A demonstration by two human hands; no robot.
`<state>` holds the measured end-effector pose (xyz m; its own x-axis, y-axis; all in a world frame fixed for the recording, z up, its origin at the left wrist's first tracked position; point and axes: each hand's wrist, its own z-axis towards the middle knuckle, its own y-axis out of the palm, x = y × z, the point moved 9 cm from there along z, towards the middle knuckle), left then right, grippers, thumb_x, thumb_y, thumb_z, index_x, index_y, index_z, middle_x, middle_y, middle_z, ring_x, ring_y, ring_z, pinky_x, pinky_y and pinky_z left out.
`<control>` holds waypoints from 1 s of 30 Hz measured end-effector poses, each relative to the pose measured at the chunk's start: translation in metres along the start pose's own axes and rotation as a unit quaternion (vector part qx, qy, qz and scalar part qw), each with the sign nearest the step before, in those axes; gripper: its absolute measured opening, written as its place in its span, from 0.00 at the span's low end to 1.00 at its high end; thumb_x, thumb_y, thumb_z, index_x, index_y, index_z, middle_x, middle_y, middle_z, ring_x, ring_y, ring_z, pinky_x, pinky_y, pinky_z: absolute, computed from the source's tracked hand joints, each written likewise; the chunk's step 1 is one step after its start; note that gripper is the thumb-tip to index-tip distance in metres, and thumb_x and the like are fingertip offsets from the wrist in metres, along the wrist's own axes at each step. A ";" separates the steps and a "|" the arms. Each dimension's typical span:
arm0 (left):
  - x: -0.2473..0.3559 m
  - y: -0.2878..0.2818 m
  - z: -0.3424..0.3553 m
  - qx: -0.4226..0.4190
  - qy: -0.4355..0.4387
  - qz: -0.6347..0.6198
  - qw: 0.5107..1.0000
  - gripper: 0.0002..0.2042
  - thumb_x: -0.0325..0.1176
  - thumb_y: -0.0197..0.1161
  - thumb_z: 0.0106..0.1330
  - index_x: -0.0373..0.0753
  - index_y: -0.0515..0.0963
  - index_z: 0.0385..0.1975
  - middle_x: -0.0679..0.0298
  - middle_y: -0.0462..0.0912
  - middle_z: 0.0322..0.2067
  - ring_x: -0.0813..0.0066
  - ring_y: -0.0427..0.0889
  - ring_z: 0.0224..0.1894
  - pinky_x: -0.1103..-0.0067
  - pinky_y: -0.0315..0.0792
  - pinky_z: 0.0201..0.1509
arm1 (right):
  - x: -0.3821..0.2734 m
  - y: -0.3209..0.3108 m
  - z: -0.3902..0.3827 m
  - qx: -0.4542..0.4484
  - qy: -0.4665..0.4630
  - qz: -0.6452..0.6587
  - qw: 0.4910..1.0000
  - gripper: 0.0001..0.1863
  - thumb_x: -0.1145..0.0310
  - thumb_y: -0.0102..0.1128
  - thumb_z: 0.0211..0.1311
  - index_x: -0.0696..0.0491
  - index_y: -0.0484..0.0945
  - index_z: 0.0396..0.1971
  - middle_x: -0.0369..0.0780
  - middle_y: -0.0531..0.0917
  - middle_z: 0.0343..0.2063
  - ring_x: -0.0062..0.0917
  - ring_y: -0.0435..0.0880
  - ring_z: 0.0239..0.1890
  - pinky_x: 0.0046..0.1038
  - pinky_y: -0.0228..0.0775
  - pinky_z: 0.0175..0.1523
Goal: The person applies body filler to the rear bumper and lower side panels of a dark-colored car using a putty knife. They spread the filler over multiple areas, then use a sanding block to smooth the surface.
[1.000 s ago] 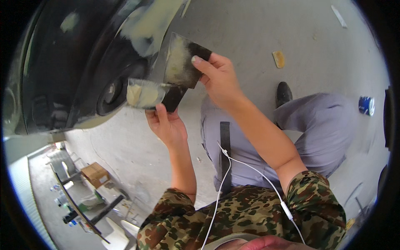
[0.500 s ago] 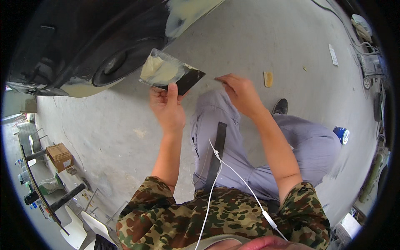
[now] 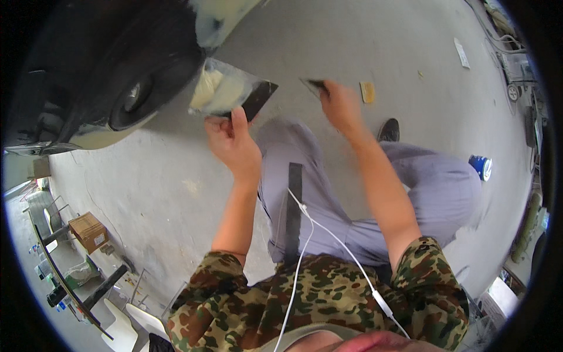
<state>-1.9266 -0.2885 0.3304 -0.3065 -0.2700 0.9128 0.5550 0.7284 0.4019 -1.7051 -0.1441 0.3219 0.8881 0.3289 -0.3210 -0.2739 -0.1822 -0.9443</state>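
My left hand [image 3: 231, 138] grips the dark end of a flat board [image 3: 258, 101], thumb on top. Cream-coloured filler paste [image 3: 220, 90] covers most of the board's far part. In my right hand [image 3: 342, 108] is a thin dark spreader [image 3: 314, 86], pinched between thumb and fingers; its blade points left, apart from the board. Just beyond the board lies a black car bumper [image 3: 108, 76] with a round recess. Cream filler patches [image 3: 218, 20] show along the bumper's edge.
A tan sanding block [image 3: 368, 92] lies on the concrete floor beyond my right hand. To the right, near my knee, stands a blue can [image 3: 481, 168]. A cardboard box [image 3: 89, 232] and a rack [image 3: 67, 281] stand at the left. White earphone wires [image 3: 334, 234] hang before me.
My right hand has moved a little away from me, and its spreader now shows more clearly. The view has shifted, with the bumper further left. The board stays in my left hand.
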 end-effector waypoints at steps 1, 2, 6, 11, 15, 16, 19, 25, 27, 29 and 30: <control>-0.003 0.003 0.001 -0.005 -0.011 0.000 1.000 0.09 0.30 0.60 0.71 0.34 0.69 0.43 0.65 0.78 0.38 0.83 0.78 0.41 0.81 0.77 0.46 | 0.011 -0.013 0.006 0.010 0.006 0.064 0.998 0.11 0.68 0.59 0.63 0.59 0.80 0.39 0.46 0.83 0.26 0.40 0.80 0.29 0.37 0.73 0.38; -0.010 0.005 -0.002 -0.008 -0.050 -0.056 0.997 0.08 0.31 0.60 0.71 0.36 0.69 0.40 0.67 0.78 0.35 0.83 0.78 0.36 0.79 0.80 0.43 | 0.011 -0.033 0.013 0.047 -0.028 0.132 0.990 0.11 0.67 0.59 0.64 0.59 0.80 0.40 0.45 0.83 0.27 0.37 0.80 0.28 0.35 0.73 0.37; -0.025 0.025 -0.015 -0.064 -0.146 -0.151 0.976 0.07 0.30 0.60 0.71 0.39 0.69 0.40 0.66 0.79 0.34 0.79 0.82 0.35 0.76 0.84 0.39 | 0.018 -0.027 0.023 -0.117 0.172 0.612 0.763 0.18 0.63 0.58 0.69 0.60 0.77 0.50 0.32 0.82 0.32 0.19 0.78 0.31 0.24 0.70 0.34; -0.038 0.048 -0.043 -0.118 -0.302 -0.188 0.927 0.06 0.30 0.60 0.71 0.41 0.68 0.38 0.66 0.82 0.36 0.76 0.85 0.36 0.76 0.85 0.37 | -0.038 -0.029 0.005 -0.277 0.106 0.707 0.642 0.20 0.61 0.59 0.68 0.60 0.76 0.52 0.34 0.83 0.35 0.17 0.79 0.34 0.22 0.73 0.40; -0.029 0.057 -0.047 -0.175 -0.320 -0.234 0.901 0.06 0.31 0.60 0.71 0.42 0.68 0.37 0.66 0.82 0.35 0.76 0.85 0.34 0.77 0.85 0.36 | -0.047 -0.020 -0.002 -0.318 0.047 0.633 0.704 0.22 0.60 0.60 0.68 0.61 0.76 0.52 0.35 0.84 0.34 0.17 0.80 0.35 0.23 0.73 0.40; -0.027 0.050 -0.044 -0.159 -0.314 -0.225 0.909 0.06 0.31 0.60 0.71 0.41 0.68 0.37 0.65 0.82 0.35 0.77 0.85 0.34 0.77 0.85 0.36 | -0.038 -0.015 -0.002 -0.328 0.049 0.568 0.753 0.20 0.61 0.61 0.67 0.61 0.77 0.51 0.35 0.84 0.34 0.18 0.80 0.37 0.23 0.73 0.41; -0.019 0.031 -0.034 -0.134 -0.275 -0.197 0.932 0.06 0.32 0.59 0.71 0.40 0.68 0.37 0.65 0.82 0.34 0.77 0.84 0.34 0.77 0.84 0.37 | 0.007 -0.003 -0.002 -0.340 0.015 0.124 0.932 0.18 0.64 0.62 0.66 0.60 0.78 0.50 0.35 0.84 0.37 0.19 0.80 0.37 0.23 0.74 0.44; -0.013 0.008 -0.017 -0.105 -0.159 -0.116 0.975 0.09 0.32 0.59 0.72 0.35 0.72 0.45 0.63 0.81 0.39 0.78 0.81 0.40 0.77 0.78 0.44 | 0.056 -0.019 0.008 -0.069 0.199 0.530 0.822 0.15 0.66 0.62 0.65 0.60 0.80 0.46 0.36 0.83 0.36 0.21 0.80 0.37 0.25 0.74 0.42; -0.017 -0.002 -0.012 -0.059 -0.148 -0.129 0.979 0.12 0.32 0.60 0.71 0.33 0.73 0.49 0.62 0.81 0.43 0.76 0.80 0.45 0.76 0.75 0.48 | 0.055 -0.028 0.012 -0.035 0.196 0.561 0.803 0.14 0.66 0.61 0.66 0.58 0.80 0.46 0.35 0.83 0.37 0.20 0.80 0.37 0.25 0.74 0.42; -0.024 -0.002 -0.012 -0.043 -0.175 -0.219 0.959 0.15 0.34 0.59 0.72 0.32 0.73 0.51 0.61 0.80 0.46 0.74 0.78 0.49 0.77 0.72 0.53 | 0.049 -0.042 0.017 -0.018 0.172 0.576 0.799 0.13 0.67 0.60 0.67 0.57 0.80 0.47 0.35 0.83 0.37 0.19 0.80 0.37 0.25 0.73 0.43; -0.032 -0.002 -0.014 -0.026 -0.219 -0.244 0.944 0.16 0.35 0.59 0.72 0.32 0.73 0.53 0.61 0.79 0.48 0.73 0.78 0.51 0.77 0.71 0.55 | 0.050 -0.046 0.016 -0.009 0.194 0.574 0.796 0.13 0.67 0.60 0.67 0.57 0.80 0.47 0.35 0.83 0.37 0.19 0.80 0.37 0.25 0.73 0.43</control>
<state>-1.9073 -0.2897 0.3013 -0.8195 -0.2711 0.5050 0.2989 0.5496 0.7801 -1.6537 -0.1040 0.3484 0.1050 -0.3742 -0.9214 -0.9843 -0.1711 -0.0427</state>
